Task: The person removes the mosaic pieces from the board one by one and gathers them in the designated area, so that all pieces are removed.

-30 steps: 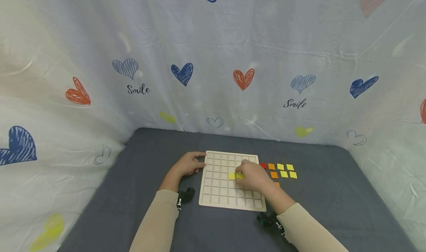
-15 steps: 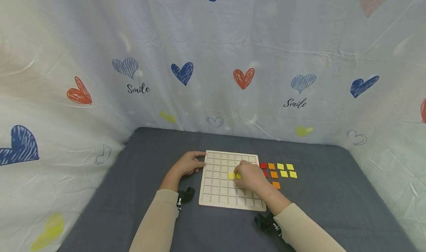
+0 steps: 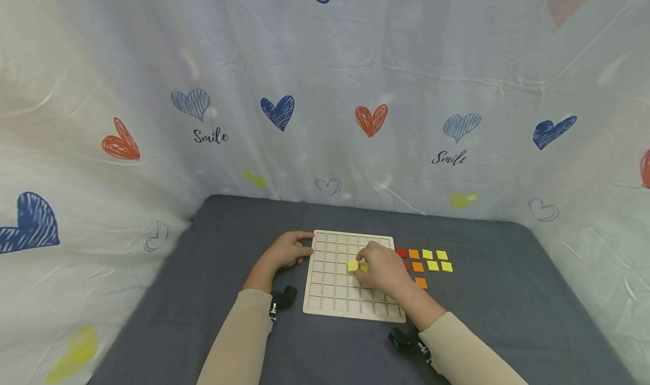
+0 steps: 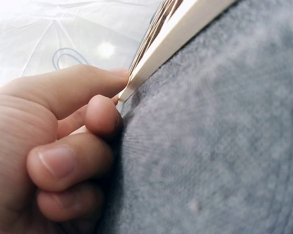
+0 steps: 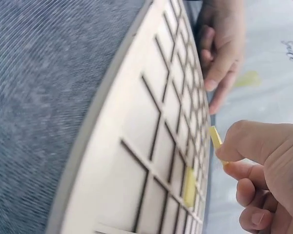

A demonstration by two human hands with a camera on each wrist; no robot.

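Observation:
My right hand [image 3: 382,266] pinches a small yellow square tile [image 5: 216,143] between thumb and finger, tilted and raised off the wooden grid board [image 5: 136,175]. In the head view this tile [image 3: 352,266] shows at the fingertips near the board's middle. Beside it, partly hidden by the fingers, a second yellow tile [image 5: 189,187] lies in a grid square. My left hand [image 3: 287,251] is at the left edge of the board [image 3: 327,289]. One extended finger [image 4: 88,83] touches the edge near the far corner, while other fingers are bent below it.
Right of the board, red tiles [image 3: 401,253], orange tiles [image 3: 418,267] and yellow tiles [image 3: 433,265] lie in short columns. Dark grey cloth [image 3: 315,351] covers the table. A white curtain [image 3: 325,80] printed with hearts hangs behind it.
The right hand has shifted slightly left. The left one of the two yellow tiles, flat on the board before, is now lifted in its fingers. The left hand stays in place.

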